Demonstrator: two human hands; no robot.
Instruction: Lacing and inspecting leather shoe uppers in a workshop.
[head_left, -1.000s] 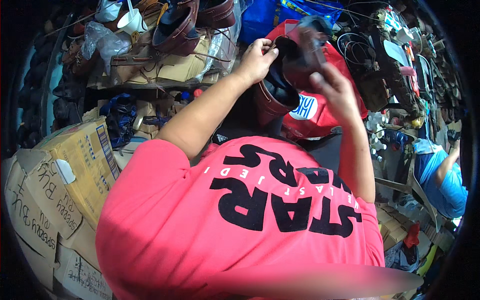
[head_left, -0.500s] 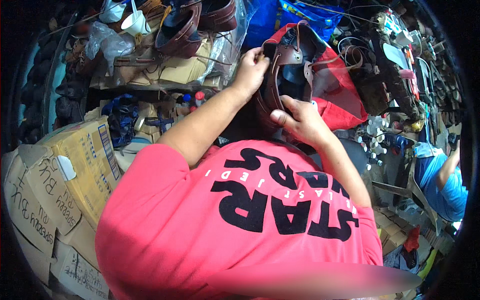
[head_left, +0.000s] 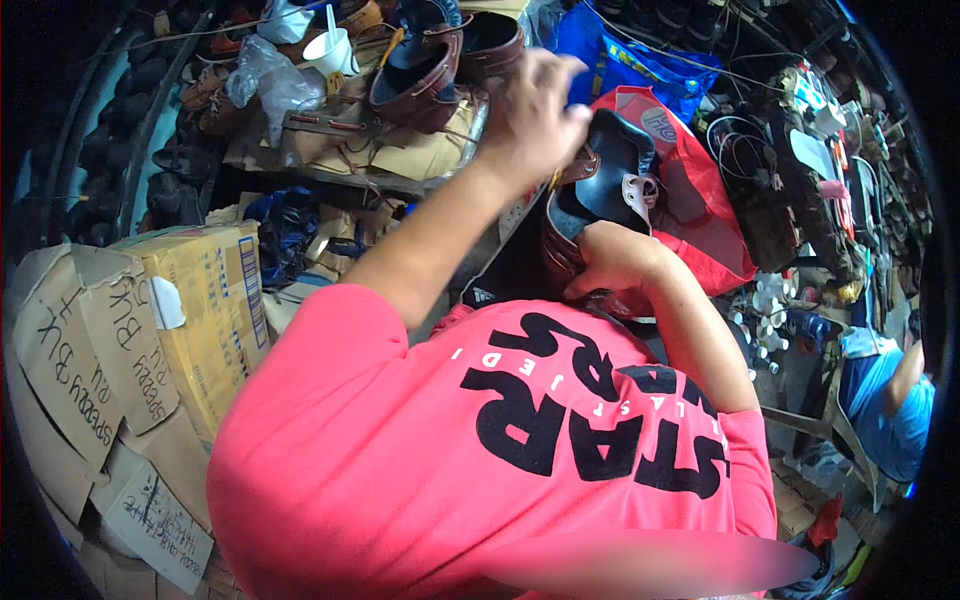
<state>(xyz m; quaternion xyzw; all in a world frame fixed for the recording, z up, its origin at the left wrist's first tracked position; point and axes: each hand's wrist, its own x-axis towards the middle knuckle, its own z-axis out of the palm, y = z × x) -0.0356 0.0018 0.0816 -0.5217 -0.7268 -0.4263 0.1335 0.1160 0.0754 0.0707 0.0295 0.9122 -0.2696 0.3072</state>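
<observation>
Off the right edge of the surface (head_left: 405, 184), before the red bag (head_left: 705, 215), the brown shoe (head_left: 597, 195) is clasped by the right hand (head_left: 622, 258); the left hand (head_left: 538, 112) is held apart, its grip too blurred to tell; through one-sided support, the shoe could be tipped

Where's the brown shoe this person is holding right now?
In the head view, the brown shoe is in the upper half, right of centre, gripped by the right hand, with the red bag on its right.
</observation>
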